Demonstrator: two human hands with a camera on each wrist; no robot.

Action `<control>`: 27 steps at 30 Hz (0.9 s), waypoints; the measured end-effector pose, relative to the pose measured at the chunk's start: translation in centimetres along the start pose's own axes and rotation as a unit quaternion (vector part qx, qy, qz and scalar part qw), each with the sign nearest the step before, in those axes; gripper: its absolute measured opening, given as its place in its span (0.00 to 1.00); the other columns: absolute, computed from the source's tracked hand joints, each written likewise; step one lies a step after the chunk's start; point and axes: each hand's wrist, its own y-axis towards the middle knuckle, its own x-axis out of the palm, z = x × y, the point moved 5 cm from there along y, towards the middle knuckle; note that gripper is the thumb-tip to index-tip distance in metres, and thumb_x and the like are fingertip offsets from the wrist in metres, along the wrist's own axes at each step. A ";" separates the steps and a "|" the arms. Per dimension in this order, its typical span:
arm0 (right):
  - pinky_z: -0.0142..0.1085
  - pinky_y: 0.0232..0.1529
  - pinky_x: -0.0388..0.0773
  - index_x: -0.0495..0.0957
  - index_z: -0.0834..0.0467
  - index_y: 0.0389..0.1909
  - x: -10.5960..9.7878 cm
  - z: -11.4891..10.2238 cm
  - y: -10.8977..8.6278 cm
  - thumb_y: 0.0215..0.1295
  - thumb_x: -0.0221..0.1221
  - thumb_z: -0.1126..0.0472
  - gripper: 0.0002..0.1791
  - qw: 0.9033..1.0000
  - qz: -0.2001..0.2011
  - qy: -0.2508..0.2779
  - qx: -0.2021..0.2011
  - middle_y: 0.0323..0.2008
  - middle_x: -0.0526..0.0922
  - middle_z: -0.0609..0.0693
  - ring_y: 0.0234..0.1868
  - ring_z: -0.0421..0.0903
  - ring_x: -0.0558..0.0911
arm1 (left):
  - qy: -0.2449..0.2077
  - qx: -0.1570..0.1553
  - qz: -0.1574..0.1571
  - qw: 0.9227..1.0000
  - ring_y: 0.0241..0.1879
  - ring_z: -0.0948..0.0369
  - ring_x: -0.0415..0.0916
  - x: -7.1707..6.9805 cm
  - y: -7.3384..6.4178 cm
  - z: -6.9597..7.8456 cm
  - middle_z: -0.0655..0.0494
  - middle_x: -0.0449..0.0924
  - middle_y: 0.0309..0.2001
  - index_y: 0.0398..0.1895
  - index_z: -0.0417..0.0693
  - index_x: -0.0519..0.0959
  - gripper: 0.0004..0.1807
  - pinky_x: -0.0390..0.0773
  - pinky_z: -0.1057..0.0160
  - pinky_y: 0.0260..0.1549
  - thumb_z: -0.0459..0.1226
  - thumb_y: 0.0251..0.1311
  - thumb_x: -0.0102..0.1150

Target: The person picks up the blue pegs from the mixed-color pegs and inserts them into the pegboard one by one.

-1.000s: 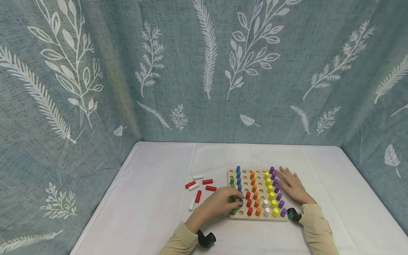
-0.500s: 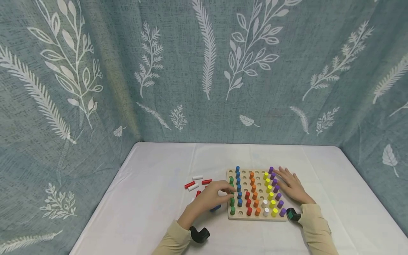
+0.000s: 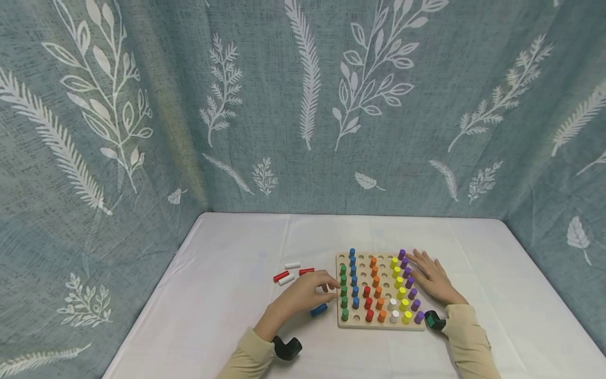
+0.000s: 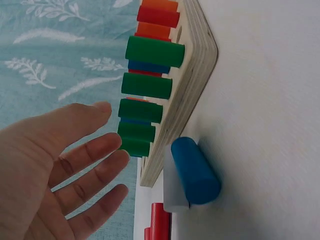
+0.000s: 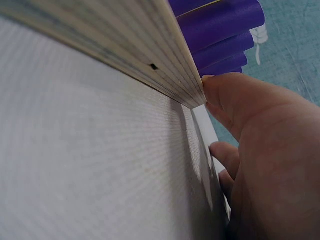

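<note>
In the head view, my left hand [image 3: 303,292] hovers at the left edge of a wooden pegboard [image 3: 379,328], its fingers loosely bent and holding nothing. A column of green pegs [image 3: 343,291] stands nearest its fingertips, with a blue column [image 3: 354,281] beside it; the front hole of that column is bare. One loose blue peg [image 3: 319,310] lies on the table by the left hand, also seen as a blue cylinder [image 4: 196,172] in the left wrist view. My right hand [image 3: 433,279] rests against the board's right edge, fingers extended beside the purple pegs [image 3: 410,282].
Loose red pegs [image 3: 281,276] and white pegs [image 3: 292,265] lie left of the board; the left hand hides some. Red, orange, white and yellow pegs [image 3: 401,293] stand in further columns. A patterned curtain [image 3: 284,105] surrounds the white table [image 3: 236,252].
My left hand has left a blue peg standing in the board and moved left, off the board's edge. The loose blue peg has come into view. The right hand stays put.
</note>
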 end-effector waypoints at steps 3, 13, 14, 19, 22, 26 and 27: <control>0.60 0.65 0.31 0.59 0.56 0.67 0.0 0.1 0.0 0.69 0.47 0.49 0.29 1.000 0.000 -0.001 -0.001 0.69 0.49 0.68 0.69 0.67 0.44 | 0.014 -0.010 -0.007 1.000 0.34 0.71 0.72 0.0 -0.2 -0.2 0.65 0.77 0.36 0.44 0.53 0.82 0.11 0.74 0.73 0.33 0.42 0.58 0.60; 0.60 0.66 0.30 0.59 0.56 0.67 0.2 0.2 0.0 0.69 0.47 0.48 0.29 1.000 -0.006 -0.003 0.007 0.69 0.49 0.67 0.70 0.67 0.44 | 0.062 -0.001 -0.022 0.998 0.26 0.73 0.67 0.0 -1.2 -0.7 0.65 0.74 0.29 0.41 0.50 0.83 0.10 0.70 0.75 0.25 0.41 0.56 0.62; 0.60 0.66 0.30 0.59 0.56 0.67 0.2 0.2 0.0 0.69 0.47 0.48 0.29 1.000 -0.006 -0.005 0.008 0.69 0.49 0.67 0.70 0.67 0.44 | 0.066 -0.002 -0.025 0.997 0.25 0.72 0.67 0.1 -1.3 -0.8 0.64 0.74 0.29 0.41 0.50 0.83 0.10 0.69 0.75 0.25 0.41 0.56 0.62; 0.60 0.66 0.30 0.59 0.56 0.67 0.2 0.2 0.0 0.69 0.47 0.47 0.29 1.000 -0.003 -0.006 0.009 0.69 0.49 0.67 0.70 0.67 0.44 | 0.072 -0.009 -0.034 0.997 0.25 0.72 0.66 0.4 -1.8 -1.3 0.66 0.74 0.28 0.39 0.52 0.83 0.09 0.68 0.75 0.26 0.40 0.55 0.64; 0.60 0.66 0.31 0.60 0.56 0.67 0.2 0.2 0.0 0.69 0.47 0.48 0.29 1.000 -0.001 -0.007 0.006 0.69 0.50 0.67 0.70 0.67 0.45 | 0.072 -0.009 -0.037 0.997 0.26 0.72 0.67 0.5 -2.0 -1.4 0.66 0.75 0.29 0.39 0.52 0.83 0.09 0.69 0.74 0.27 0.40 0.54 0.65; 0.60 0.66 0.32 0.60 0.56 0.67 0.2 0.2 0.0 0.69 0.47 0.49 0.28 1.000 0.002 -0.006 0.000 0.69 0.51 0.67 0.69 0.67 0.46 | 0.072 -0.008 -0.043 0.996 0.26 0.71 0.68 0.6 -2.3 -1.6 0.66 0.77 0.29 0.40 0.52 0.83 0.10 0.69 0.75 0.27 0.40 0.53 0.65; 0.60 0.66 0.32 0.61 0.56 0.66 0.2 0.2 0.0 0.69 0.48 0.50 0.28 1.000 0.004 -0.007 -0.003 0.69 0.51 0.67 0.69 0.68 0.46 | 0.071 -0.008 -0.045 0.996 0.26 0.71 0.69 0.6 -2.3 -1.6 0.66 0.77 0.29 0.40 0.51 0.83 0.11 0.69 0.75 0.26 0.40 0.53 0.65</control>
